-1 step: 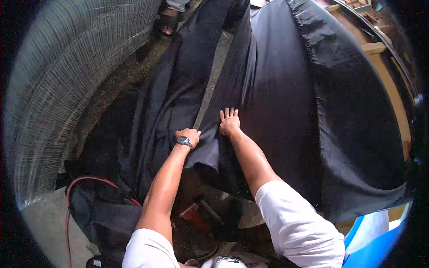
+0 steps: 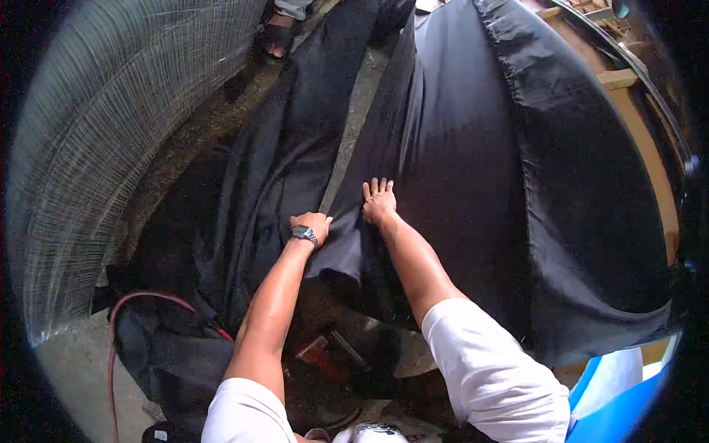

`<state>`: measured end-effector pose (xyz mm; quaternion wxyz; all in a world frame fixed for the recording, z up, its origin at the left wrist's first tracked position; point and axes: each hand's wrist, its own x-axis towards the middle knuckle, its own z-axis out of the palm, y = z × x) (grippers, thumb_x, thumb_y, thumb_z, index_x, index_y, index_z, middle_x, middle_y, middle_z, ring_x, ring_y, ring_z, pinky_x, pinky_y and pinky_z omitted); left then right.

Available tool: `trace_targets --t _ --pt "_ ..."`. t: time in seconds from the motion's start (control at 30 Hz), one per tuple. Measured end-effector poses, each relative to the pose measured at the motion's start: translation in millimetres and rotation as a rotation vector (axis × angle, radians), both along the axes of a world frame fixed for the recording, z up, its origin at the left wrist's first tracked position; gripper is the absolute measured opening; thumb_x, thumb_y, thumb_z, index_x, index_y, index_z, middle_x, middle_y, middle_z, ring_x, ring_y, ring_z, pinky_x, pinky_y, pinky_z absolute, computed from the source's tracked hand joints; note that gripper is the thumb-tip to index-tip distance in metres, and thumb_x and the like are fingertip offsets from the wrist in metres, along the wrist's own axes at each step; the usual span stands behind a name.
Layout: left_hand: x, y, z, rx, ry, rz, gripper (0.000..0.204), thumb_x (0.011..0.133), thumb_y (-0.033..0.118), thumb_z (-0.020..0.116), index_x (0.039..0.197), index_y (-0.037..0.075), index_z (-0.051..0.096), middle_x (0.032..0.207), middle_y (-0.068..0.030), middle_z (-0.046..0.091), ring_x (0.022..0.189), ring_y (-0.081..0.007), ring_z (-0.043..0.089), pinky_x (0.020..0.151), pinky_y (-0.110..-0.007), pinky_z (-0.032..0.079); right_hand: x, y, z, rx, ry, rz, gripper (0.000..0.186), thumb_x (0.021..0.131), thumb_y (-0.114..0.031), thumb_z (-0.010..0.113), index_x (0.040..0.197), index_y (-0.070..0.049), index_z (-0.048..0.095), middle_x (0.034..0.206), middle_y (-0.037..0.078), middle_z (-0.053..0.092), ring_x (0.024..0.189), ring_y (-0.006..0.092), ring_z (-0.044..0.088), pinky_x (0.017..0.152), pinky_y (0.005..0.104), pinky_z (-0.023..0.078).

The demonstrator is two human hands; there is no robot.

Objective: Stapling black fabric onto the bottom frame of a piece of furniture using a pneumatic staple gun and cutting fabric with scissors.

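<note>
My left hand (image 2: pixel 310 224), with a metal wristwatch, has its fingers curled on the edge of a draped black cloth (image 2: pixel 288 133), beside a narrow strip of grey floor (image 2: pixel 348 140) showing between two runs of fabric. My right hand (image 2: pixel 379 199) lies with fingers spread on the black fabric just right of that strip. The cloth under and between my hands is creased and folded. A wide, smoother panel (image 2: pixel 473 184) with a gathered seam extends to the right.
A mesh roll or panel (image 2: pixel 111 133) curves along the left. A person's sandalled foot (image 2: pixel 278 40) stands at top. A red hose (image 2: pixel 151 294) loops at lower left. Wooden boards (image 2: pixel 628 125) edge the right; a blue-and-white sheet (image 2: pixel 617 399) sits lower right.
</note>
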<state>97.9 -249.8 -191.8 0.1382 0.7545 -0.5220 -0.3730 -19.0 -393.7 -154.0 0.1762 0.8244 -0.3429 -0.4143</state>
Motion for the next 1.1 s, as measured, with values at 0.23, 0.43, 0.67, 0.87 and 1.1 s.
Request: trace_targets --t 0.23,0.43,0.67,0.87,1.1 --pt "-8 1 7 0.006 0.033 -0.017 0.044 0.089 0.043 0.034 0.097 0.011 0.063 0.102 -0.0138 0.062 0.096 -0.0332 0.058 0.083 -0.05 0.041 -6 -2 -3 0.0 -0.018 -0.022 0.07 0.079 -0.031 0.047 0.14 -0.009 0.019 0.143 0.017 0.019 0.131 0.0391 0.019 0.105 0.0519 0.011" --pt "1 1 -1 -0.022 0.02 -0.007 0.044 0.089 0.043 0.034 0.096 0.011 0.063 0.101 -0.0144 0.062 0.095 -0.0337 0.058 0.083 -0.051 0.04 1 -5 -9 -0.014 0.002 -0.015 0.063 0.083 -0.028 0.039 0.139 -0.01 0.021 0.144 0.016 0.02 0.13 0.0401 0.019 0.105 0.0527 0.01" --pt "5 2 -6 -0.009 -0.006 -0.02 0.043 0.089 0.044 0.035 0.095 0.012 0.063 0.1 -0.0138 0.062 0.093 -0.033 0.059 0.081 -0.051 0.041 7 2 -11 -0.029 -0.009 0.013 0.067 0.079 -0.031 0.045 0.139 -0.01 0.023 0.142 0.018 0.021 0.129 0.0406 0.021 0.104 0.0535 0.012" --pt "2 -1 -6 -0.008 -0.031 -0.031 0.042 0.089 0.043 0.036 0.095 0.012 0.064 0.099 -0.0134 0.063 0.093 -0.0325 0.059 0.08 -0.05 0.042 3 1 -10 -0.058 0.01 0.045 0.068 0.079 -0.032 0.047 0.138 -0.009 0.023 0.141 0.018 0.025 0.127 0.0408 0.024 0.103 0.0537 0.014" --pt "-1 0 -8 -0.006 -0.045 -0.03 0.043 0.089 0.044 0.035 0.097 0.013 0.064 0.099 -0.0131 0.063 0.094 -0.0318 0.059 0.081 -0.05 0.041 4 4 -8 -0.032 0.034 0.01 0.069 0.079 -0.033 0.046 0.139 -0.009 0.021 0.143 0.018 0.02 0.129 0.041 0.021 0.104 0.0541 0.013"
